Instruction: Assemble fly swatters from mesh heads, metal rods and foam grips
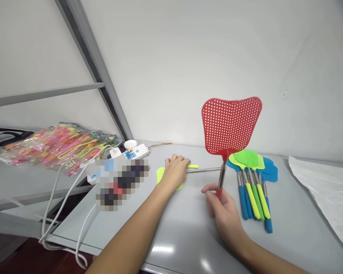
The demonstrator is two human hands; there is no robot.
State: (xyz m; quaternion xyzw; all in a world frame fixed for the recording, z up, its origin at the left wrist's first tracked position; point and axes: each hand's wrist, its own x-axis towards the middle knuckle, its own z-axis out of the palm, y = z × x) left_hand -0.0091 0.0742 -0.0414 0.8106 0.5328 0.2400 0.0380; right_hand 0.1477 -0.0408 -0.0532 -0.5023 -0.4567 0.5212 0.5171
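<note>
My right hand [224,207] is closed around the red handle of a fly swatter, whose red mesh head [231,125] stands upright above it on a short metal shaft. Further left, my left hand [175,171] is closed over a yellow-green fly swatter [160,175] lying on the table, its fingertips curled down and partly hidden. Out from under that hand come a yellow handle end [193,166] and a long thin metal rod [204,170]; which swatter each belongs to is hidden. To the right lies a pile of blue, green and yellow fly swatters [253,190], handles toward me.
A grey table [188,236] meets a white wall. On the left are a white power strip [140,152], loose white cables [55,194], a pixelated item [122,184] and a shelf post [103,76]. Packaged colourful goods [71,146] lie behind. A white plastic sheet [326,190] covers the right side.
</note>
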